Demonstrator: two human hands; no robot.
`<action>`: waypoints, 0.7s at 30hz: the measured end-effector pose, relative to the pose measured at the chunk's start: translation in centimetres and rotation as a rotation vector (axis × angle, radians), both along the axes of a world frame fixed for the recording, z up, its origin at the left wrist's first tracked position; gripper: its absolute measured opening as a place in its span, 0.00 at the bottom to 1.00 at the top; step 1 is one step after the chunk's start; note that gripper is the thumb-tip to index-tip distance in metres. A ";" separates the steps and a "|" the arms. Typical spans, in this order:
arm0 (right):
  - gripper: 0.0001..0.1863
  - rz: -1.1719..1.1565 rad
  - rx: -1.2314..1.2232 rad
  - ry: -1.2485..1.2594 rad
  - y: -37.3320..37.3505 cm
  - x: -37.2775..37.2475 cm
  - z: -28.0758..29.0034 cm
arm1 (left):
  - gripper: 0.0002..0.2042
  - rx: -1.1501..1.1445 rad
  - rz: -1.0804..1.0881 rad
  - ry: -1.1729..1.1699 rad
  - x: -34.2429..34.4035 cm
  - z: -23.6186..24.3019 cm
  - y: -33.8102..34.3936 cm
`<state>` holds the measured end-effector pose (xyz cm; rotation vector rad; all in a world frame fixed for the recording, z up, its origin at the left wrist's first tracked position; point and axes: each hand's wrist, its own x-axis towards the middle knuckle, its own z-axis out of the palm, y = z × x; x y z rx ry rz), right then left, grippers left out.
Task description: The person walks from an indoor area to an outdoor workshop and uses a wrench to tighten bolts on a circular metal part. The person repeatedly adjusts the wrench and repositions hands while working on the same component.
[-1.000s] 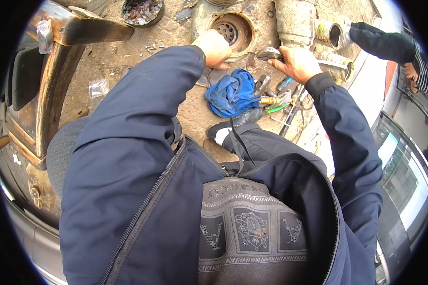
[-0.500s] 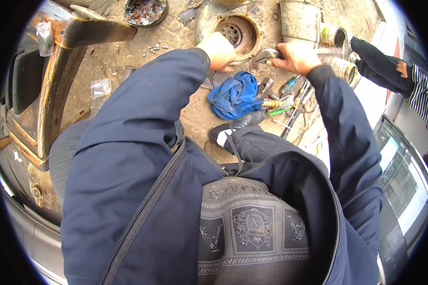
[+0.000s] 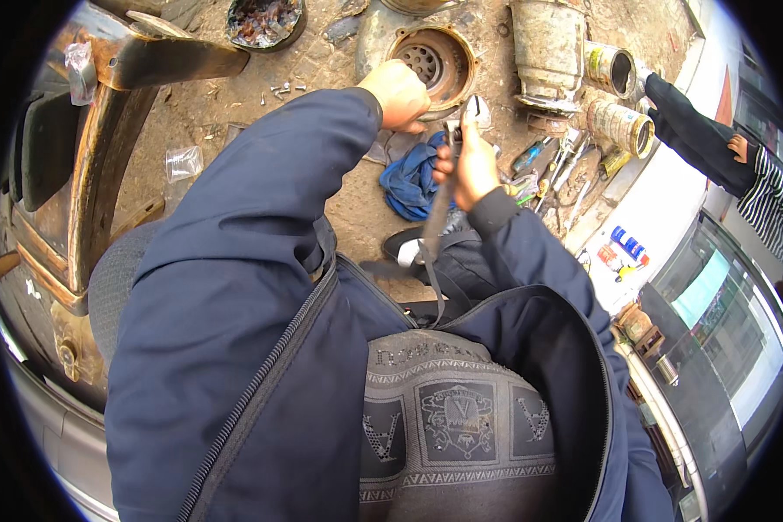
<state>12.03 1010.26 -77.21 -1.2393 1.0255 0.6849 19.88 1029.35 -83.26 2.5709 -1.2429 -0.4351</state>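
Note:
My left hand (image 3: 398, 94) is closed at the near left rim of a rusty round metal housing (image 3: 466, 74) with a perforated plate inside. Its curled fingers hide whatever they grip. Just below that housing, my right hand (image 3: 476, 165) holds an adjustable wrench (image 3: 477, 113), jaws pointing away from me and thumb along the head. The wrench's handle is blurred and runs back toward my body. Beneath the right hand a crumpled blue cloth (image 3: 406, 187) lies on the ground, partly covered by the hand and wrench.
Right of my hands stand a metal cylinder (image 3: 548, 52), open cans (image 3: 616, 126) and scattered hand tools (image 3: 544, 170). Bolts (image 3: 287, 89), a clear plastic cup (image 3: 184, 163) and a black bowl (image 3: 265, 22) lie left. A wooden chair (image 3: 91, 191) is far left; another person (image 3: 739, 148) is far right.
My right hand has moved left and closer to me with the wrench, now turned lengthwise in front of me. My left hand has stayed at the rim.

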 end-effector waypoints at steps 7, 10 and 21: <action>0.34 1.825 -0.694 -0.592 -8.6 13.6 2.9 | 0.21 0.029 0.011 -0.012 -0.1 0.2 -0.1; 0.34 2.145 -0.815 -0.720 -8.9 17.3 3.3 | 0.21 0.057 0.010 0.003 0.0 0.5 -0.1; 0.36 -0.361 0.270 -0.145 4.0 -0.7 -0.5 | 0.21 0.102 0.018 0.059 0.0 0.7 -0.4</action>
